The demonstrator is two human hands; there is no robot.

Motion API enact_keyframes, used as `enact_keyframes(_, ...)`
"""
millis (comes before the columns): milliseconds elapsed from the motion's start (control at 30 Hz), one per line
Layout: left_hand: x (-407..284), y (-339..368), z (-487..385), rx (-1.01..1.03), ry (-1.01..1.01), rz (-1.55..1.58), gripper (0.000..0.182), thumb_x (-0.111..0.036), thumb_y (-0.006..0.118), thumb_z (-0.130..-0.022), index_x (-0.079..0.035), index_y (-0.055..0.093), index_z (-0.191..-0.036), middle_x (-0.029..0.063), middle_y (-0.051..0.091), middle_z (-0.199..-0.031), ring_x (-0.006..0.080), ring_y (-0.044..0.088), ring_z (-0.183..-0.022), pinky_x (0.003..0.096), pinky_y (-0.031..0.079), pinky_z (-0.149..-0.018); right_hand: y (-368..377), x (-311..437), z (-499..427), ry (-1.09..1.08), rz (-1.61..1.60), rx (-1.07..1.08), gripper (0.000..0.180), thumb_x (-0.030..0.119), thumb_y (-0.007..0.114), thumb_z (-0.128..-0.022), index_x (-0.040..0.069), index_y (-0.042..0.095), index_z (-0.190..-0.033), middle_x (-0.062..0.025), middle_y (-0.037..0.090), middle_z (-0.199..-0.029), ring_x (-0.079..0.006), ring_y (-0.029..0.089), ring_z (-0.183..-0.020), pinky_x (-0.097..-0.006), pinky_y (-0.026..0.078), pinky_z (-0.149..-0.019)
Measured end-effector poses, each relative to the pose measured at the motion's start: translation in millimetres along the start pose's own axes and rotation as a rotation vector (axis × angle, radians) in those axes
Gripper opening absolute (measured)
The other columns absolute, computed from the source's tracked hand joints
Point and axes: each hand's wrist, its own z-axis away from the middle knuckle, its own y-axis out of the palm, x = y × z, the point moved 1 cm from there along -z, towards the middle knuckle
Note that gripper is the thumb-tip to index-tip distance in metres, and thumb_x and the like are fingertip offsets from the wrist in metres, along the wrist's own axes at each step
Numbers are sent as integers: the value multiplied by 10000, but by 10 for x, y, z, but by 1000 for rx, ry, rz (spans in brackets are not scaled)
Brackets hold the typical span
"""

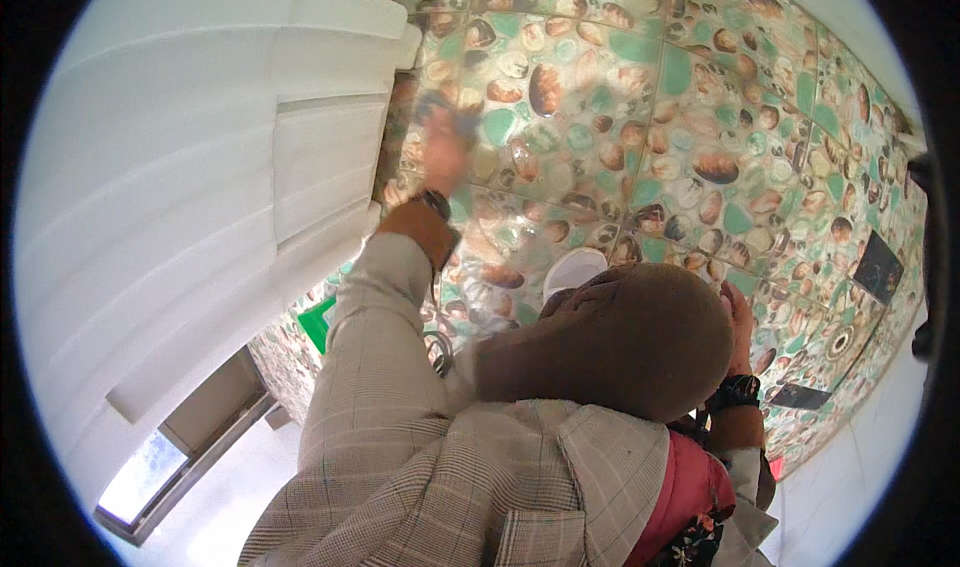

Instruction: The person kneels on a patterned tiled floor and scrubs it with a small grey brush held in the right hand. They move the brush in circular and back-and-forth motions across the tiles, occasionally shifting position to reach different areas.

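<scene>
My left hand [444,150] reaches down over the pebble-patterned tile floor [577,139], close to the edge of a large white ridged unit [187,147]. Motion blurs it. Something dark shows at its fingers, but I cannot tell whether it is held. A brown band and a black strap [431,203] circle that wrist. My right hand [740,319] is beside my bent brown-clad knee [622,342], which partly hides it. What its fingers do cannot be made out. Another black strap [735,393] is around the right wrist.
A white shoe tip [576,268] shows past my knee. Dark cord [441,349] hangs by my left sleeve. A green object [319,323] lies beside the white unit. To the right are dark flat squares [879,268] and a round floor drain [840,342], near a pale wall [847,447].
</scene>
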Motion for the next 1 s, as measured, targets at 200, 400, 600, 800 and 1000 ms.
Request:
enact_keyframes(200,121,173,205,-126,199,226,575,-27,481,-779,-9,274,-1315,188,243,-1380,368,212,-1278,389,214,-1052,30,44,-39,-29,-75,3,336,101,458,-863,-22,475,-1176,-164,535,-1145,-227,504,-1074,-311,367,-925)
enact_keyframes(400,39,123,11,-174,63,184,622,3,518,-742,-8,272,-1313,186,206,-1394,346,187,-1292,373,226,-1048,-24,84,-39,-85,97,39,342,111,459,-862,-25,473,-1176,-158,544,-1136,-225,508,-1073,-305,365,-922)
enact_keyframes(600,-127,260,906,7,209,299,641,136,400,-672,2,313,-1292,195,241,-1378,353,214,-1282,377,329,-991,46,32,-80,-75,-27,20,346,129,468,-857,-22,482,-1168,-166,555,-1113,-233,521,-1055,-310,381,-903)
enact_keyframes(800,83,89,-139,-143,143,79,550,-38,490,-761,102,284,-1251,285,262,-1326,404,250,-1239,417,177,-1058,42,-58,-56,-49,-36,75,352,122,474,-852,-34,477,-1167,-175,547,-1127,-239,518,-1063,-311,385,-901)
enact_keyframes(1000,-226,-73,-322,-235,188,146,597,-142,558,-745,133,318,-1218,271,314,-1300,375,236,-1258,425,164,-1061,54,12,-44,-94,-61,-38,342,91,486,-831,-51,491,-1143,-176,565,-1099,-227,532,-1043,-303,400,-884)
